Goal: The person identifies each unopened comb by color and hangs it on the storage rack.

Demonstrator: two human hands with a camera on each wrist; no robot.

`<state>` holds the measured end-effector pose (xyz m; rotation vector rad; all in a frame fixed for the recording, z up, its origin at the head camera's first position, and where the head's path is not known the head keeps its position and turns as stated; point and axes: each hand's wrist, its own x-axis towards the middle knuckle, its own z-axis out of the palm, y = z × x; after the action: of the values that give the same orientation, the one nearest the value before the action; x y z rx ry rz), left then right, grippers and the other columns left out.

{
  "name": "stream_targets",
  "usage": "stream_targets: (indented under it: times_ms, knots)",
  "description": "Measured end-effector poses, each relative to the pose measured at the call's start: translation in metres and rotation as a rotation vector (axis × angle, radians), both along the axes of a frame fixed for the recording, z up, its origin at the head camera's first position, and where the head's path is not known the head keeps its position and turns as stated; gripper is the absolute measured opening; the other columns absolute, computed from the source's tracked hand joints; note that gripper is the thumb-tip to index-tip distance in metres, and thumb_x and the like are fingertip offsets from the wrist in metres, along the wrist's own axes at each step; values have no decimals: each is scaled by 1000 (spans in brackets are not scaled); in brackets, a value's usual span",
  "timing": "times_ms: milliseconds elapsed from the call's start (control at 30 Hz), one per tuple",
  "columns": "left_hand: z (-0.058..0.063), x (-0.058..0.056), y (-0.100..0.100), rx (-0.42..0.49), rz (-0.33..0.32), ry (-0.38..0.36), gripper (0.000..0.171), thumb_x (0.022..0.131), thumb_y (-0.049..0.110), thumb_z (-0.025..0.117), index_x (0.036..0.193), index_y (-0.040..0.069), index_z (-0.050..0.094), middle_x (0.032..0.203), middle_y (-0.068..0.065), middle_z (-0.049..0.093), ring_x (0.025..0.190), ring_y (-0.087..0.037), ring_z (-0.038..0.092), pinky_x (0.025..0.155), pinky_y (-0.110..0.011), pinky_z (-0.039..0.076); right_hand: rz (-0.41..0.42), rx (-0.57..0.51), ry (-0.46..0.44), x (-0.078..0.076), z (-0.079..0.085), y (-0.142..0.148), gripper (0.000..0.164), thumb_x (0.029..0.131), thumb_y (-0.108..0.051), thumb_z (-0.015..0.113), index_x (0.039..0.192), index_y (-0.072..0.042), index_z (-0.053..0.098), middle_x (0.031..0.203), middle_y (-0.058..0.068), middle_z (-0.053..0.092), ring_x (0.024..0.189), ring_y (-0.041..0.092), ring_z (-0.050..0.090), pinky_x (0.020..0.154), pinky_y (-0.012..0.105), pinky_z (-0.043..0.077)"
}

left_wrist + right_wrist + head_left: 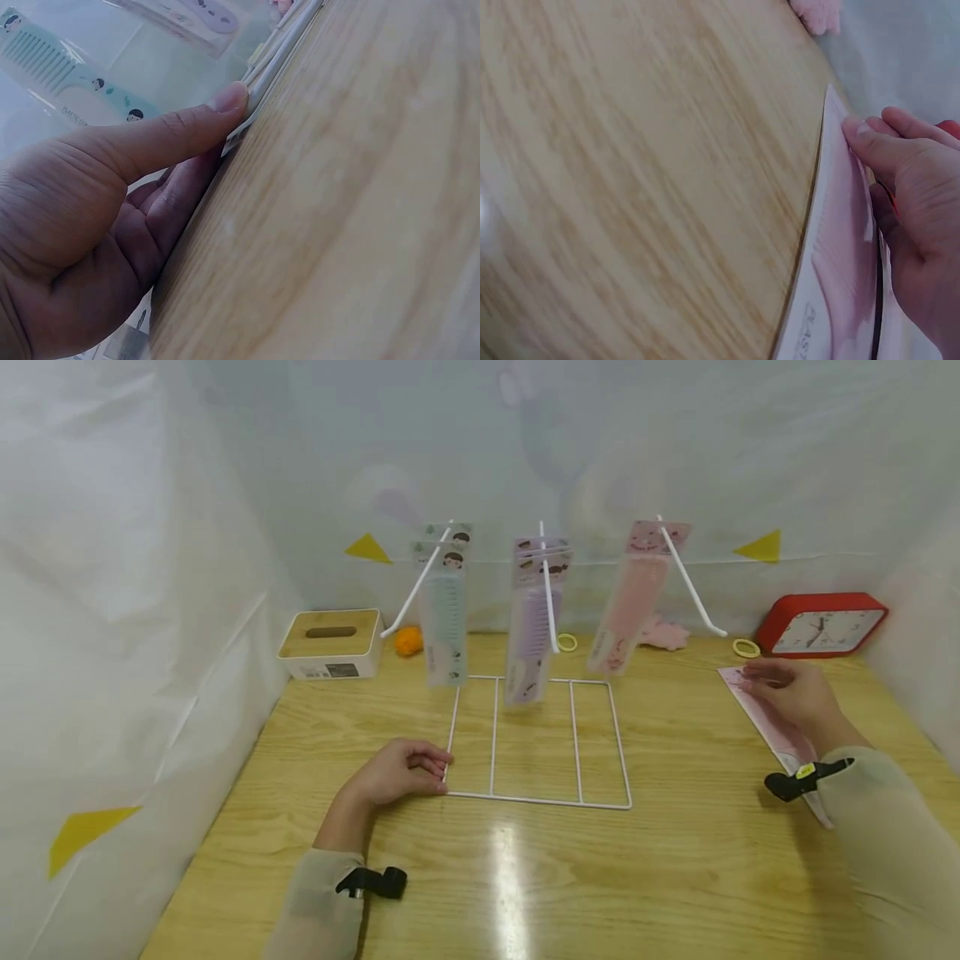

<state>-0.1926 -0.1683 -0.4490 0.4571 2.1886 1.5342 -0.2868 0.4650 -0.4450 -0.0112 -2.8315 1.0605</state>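
Observation:
In the head view my left hand pinches the near left corner of a white wire base frame on the table. The left wrist view shows its thumb on top of the wire and fingers beneath. At the right, my right hand pinches the far end of a packaged pink comb, thumb over its face, in line with the table edge. From white prongs above the frame hang packaged combs: green at left, purple in the middle, pink at right.
Along the back stand a tissue box with a wooden lid, an orange fuzzy ball, a pink plush piece and a red clock. Two yellow rings lie there too. Three white prongs jut toward me.

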Motion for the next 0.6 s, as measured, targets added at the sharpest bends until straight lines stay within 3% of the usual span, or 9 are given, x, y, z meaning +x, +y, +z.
stream_targets:
  times_ms: [100,233,333,400,467,533,600]
  knots:
    - [0,0,0,-1,-1,-2,40,83,4,80,120,-4,67,101,-20,70,88,-15,66,76,-21,57,-28,39,-33,0,-2,1,59,86,-46,76,132,-10,64,105,-25,64,89,-15,51,74,3,41]
    - [0,-1,0,-2,-3,-6,40,83,4,80,120,-4,67,101,-20,70,88,-15,67,77,-22,58,-33,61,-107,-1,-2,-2,77,83,-57,74,141,-11,55,135,10,59,115,19,53,96,35,49]
    - [0,-1,0,3,-7,-12,40,83,3,79,121,-5,66,101,-20,70,87,-14,68,77,-23,59,-16,64,-124,-3,0,-4,83,84,-56,74,145,-7,50,141,23,52,121,34,47,96,33,48]
    - [1,-1,0,5,-7,-16,41,83,3,79,121,-6,66,101,-21,69,86,-15,68,77,-23,59,-5,79,-119,-4,2,-5,84,83,-54,76,145,-5,49,140,27,52,118,33,49,85,16,46]
    - [1,0,0,4,-6,-15,41,83,3,79,121,-6,66,101,-21,69,86,-14,68,77,-23,59,4,86,-123,-5,5,-7,84,82,-51,78,145,-4,48,138,29,53,116,31,51,79,11,42]
    - [1,-1,0,3,-6,-14,41,83,3,79,121,-5,66,101,-21,69,87,-15,67,76,-23,59,16,72,-154,-6,8,-7,88,82,-51,79,148,-4,45,140,31,50,119,35,50,93,25,48]
    - [1,-1,0,2,-6,-13,41,83,3,79,121,-5,66,101,-21,69,87,-15,67,77,-23,59,24,68,-200,-8,12,-9,91,83,-52,78,151,-6,40,143,32,46,126,41,45,105,47,44]
